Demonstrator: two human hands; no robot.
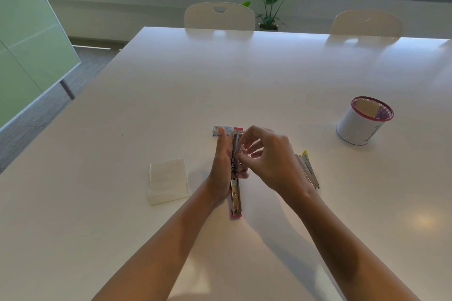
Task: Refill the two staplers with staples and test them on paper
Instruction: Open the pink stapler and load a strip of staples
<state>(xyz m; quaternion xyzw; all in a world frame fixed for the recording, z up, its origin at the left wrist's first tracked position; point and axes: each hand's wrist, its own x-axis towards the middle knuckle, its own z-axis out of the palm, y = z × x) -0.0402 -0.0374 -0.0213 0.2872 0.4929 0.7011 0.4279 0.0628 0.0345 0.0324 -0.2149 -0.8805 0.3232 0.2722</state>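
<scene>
Your pink stapler [235, 178] lies opened flat mid-table, toward the near edge. Keep the staple strip square to the channel, seating it gently. Your left hand [221, 168] braces its left side, fingers together; your right hand [266, 154] pinches at the channel, contents unclear.

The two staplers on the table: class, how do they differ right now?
The pink stapler lies opened out flat between both hands, the left hand steadying it, the right hand working at its channel. The yellow stapler lies untouched to the right, angled. Trim colour differs: pink versus yellow. Both have shiny metal bodies.
</scene>
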